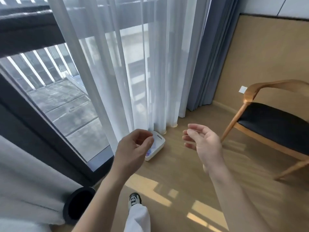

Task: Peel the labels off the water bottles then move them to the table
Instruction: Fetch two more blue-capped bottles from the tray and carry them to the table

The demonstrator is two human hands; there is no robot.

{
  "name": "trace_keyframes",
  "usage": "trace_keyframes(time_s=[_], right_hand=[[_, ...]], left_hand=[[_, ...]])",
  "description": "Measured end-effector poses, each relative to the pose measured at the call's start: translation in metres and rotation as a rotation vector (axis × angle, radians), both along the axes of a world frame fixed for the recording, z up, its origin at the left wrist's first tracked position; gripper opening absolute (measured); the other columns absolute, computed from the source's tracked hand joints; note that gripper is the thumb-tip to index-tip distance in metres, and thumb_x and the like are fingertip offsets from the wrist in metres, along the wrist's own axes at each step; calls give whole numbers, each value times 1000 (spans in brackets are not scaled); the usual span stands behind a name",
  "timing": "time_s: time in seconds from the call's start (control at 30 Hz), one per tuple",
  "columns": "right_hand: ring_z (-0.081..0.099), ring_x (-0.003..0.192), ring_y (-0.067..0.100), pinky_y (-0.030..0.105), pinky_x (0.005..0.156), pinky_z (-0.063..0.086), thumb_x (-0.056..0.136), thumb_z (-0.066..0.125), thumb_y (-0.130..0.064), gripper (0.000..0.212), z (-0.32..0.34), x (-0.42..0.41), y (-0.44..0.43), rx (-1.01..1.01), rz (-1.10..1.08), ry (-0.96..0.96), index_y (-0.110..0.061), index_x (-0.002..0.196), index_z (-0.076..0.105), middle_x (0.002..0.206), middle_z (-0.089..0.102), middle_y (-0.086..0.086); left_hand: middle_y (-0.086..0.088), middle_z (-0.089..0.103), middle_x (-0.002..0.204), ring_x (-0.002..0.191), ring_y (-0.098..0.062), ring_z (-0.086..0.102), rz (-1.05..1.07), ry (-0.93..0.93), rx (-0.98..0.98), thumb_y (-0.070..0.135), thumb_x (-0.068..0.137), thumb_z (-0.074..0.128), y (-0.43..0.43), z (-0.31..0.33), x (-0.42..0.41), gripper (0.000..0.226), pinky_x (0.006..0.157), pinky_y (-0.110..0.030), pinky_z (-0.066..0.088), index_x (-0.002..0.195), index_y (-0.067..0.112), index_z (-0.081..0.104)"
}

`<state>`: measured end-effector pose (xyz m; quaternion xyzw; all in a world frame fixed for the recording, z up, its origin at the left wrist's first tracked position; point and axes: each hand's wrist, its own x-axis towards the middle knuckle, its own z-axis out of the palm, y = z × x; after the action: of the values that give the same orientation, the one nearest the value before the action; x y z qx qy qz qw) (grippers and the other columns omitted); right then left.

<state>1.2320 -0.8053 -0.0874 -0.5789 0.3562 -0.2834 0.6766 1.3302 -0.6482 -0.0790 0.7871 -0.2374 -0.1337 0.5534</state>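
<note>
No water bottle or table shows in the head view. My left hand (pixel 133 146) hovers over a small white bin (pixel 160 142) that stands on the floor at the foot of the sheer curtain. Its fingers are loosely curled and I see nothing between them. A crumpled blue and pink label (pixel 148 153) lies inside the bin, partly hidden by that hand. My right hand (pixel 203 141) hangs in the air to the right of the bin, palm turned left, fingers relaxed and empty.
A sheer white curtain (pixel 133 72) and a blue drape (pixel 212 56) hang along the window. A wooden chair with a dark seat (pixel 274 124) stands at the right. A round black object (pixel 78 205) sits at the lower left, and my shoe (pixel 134 199) is on the wood floor.
</note>
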Motion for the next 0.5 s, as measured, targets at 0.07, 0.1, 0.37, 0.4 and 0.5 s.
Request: trace_keyframes(time_s=[0.07, 0.1, 0.37, 0.4, 0.5], right_hand=[[65, 72, 16, 35, 70, 55, 88, 58, -6, 13, -3, 14, -14, -10, -21, 25, -17, 92, 63, 79, 71, 4], [65, 72, 16, 34, 70, 55, 88, 59, -6, 13, -3, 22, -21, -18, -32, 41, -18, 91, 63, 80, 70, 5], [65, 73, 17, 30, 67, 55, 89, 57, -3, 14, 8, 133, -91, -71, -168, 56, -14, 93, 64, 83, 69, 7], [65, 73, 18, 31, 67, 55, 89, 57, -2, 16, 11, 150, -99, -69, -174, 57, -16, 90, 64, 83, 69, 7], [65, 71, 18, 34, 69, 56, 90, 56, -2, 15, 16, 197, -118, -80, -198, 63, -15, 91, 64, 81, 69, 6]], left_hand=[[16, 69, 66, 68, -5, 64, -24, 21, -20, 16, 85, 65, -19, -4, 19, 16, 68, -18, 51, 76, 29, 68], [14, 69, 66, 68, -5, 63, -37, 28, -26, 16, 85, 65, -29, -7, 30, 15, 67, -16, 50, 76, 28, 68], [4, 70, 76, 68, -8, 61, -180, 21, -63, 17, 85, 64, -119, -11, 152, 9, 60, -7, 44, 79, 23, 67], [6, 71, 79, 68, -5, 62, -196, 9, -54, 20, 86, 63, -127, -8, 168, 9, 60, -5, 44, 80, 27, 67], [11, 71, 82, 73, -2, 63, -239, -4, -7, 26, 85, 62, -148, -4, 217, 10, 60, -3, 43, 80, 34, 64]])
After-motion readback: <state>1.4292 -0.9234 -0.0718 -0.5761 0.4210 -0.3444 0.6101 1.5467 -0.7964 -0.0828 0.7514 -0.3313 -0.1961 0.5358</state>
